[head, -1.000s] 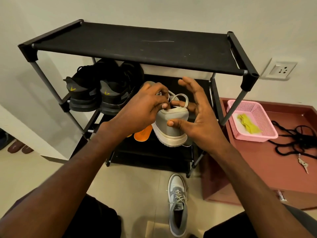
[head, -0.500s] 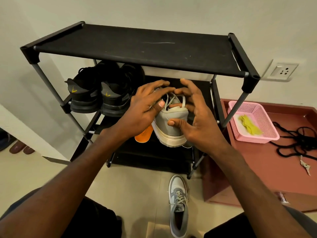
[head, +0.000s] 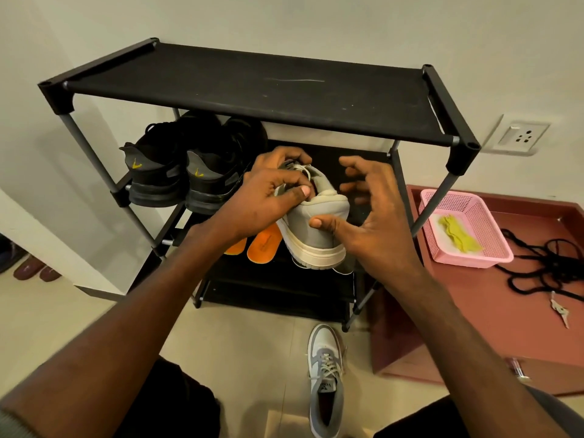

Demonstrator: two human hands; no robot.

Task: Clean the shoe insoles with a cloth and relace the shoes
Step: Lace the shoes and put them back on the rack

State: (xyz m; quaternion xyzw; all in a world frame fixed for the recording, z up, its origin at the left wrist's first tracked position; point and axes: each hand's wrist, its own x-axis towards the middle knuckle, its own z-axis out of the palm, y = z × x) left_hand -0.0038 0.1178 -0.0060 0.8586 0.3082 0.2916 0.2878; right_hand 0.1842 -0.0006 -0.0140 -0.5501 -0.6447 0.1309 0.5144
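Observation:
A grey sneaker (head: 319, 229) with a cream sole sits heel toward me on the middle shelf of the black shoe rack (head: 259, 90). My left hand (head: 268, 194) grips its collar and the pale lace at the top. Beside the heel, my right hand (head: 376, 216) has its thumb touching the heel and its fingers spread and curled in the air. Two orange insoles (head: 264, 248) lie on the shelf just left of the shoe. The matching grey sneaker (head: 325, 380), laced, lies on the floor below. A yellow cloth (head: 458, 237) lies in the pink basket (head: 442, 197).
A pair of black sneakers (head: 189, 172) stands on the same shelf at left. Loose black laces (head: 543, 267) and a key (head: 559, 309) lie on the maroon surface (head: 474, 311) at right. A wall socket (head: 521, 137) is behind. Brown footwear (head: 34, 270) sits at far left.
My left hand has closed on the shoe's collar and lace. My right hand's fingers have come off the lace and spread apart. The view has shifted back slightly.

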